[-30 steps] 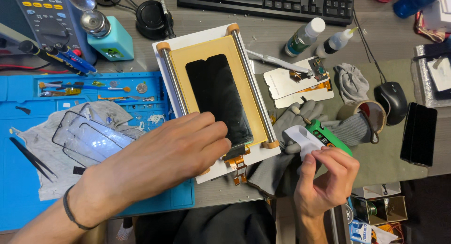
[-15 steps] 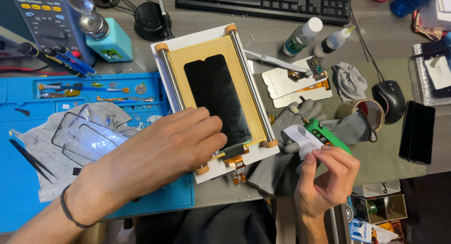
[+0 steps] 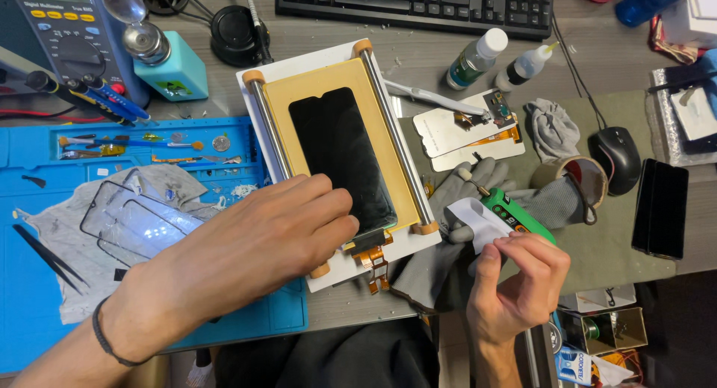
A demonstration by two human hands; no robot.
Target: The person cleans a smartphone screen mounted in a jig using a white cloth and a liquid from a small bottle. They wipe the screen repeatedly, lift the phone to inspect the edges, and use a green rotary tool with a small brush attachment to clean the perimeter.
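My left hand [image 3: 246, 246] lies flat, fingers together and stretched out, with the fingertips [image 3: 340, 227] pressing on the lower end of the black glossy phone screen [image 3: 340, 160], which rests on the tan rubber pad of the white separator plate with two steel rollers [image 3: 328, 67] in the middle of the desk; an orange flex cable [image 3: 373, 265] hangs off the plate's lower edge just past my fingertips. My right hand [image 3: 515, 287] sits low on the right, thumb and forefinger pinched shut on the corner of a small white paper sheet [image 3: 478, 220], which lies over a grey work glove [image 3: 463, 197] and beside a green handheld tool [image 3: 515, 216]. Under my left wrist is the blue silicone repair mat [image 3: 45, 298], with a grey cloth carrying clear glass lenses [image 3: 138, 220] and black tweezers [image 3: 45, 253] on it. Above the glove I see a silver phone back frame [image 3: 463, 130], two small plastic bottles [image 3: 478, 59], a black keyboard [image 3: 418, 7], a black computer mouse [image 3: 616, 149], a roll of brown tape [image 3: 571, 175] and a black phone [image 3: 661, 209] at the far right
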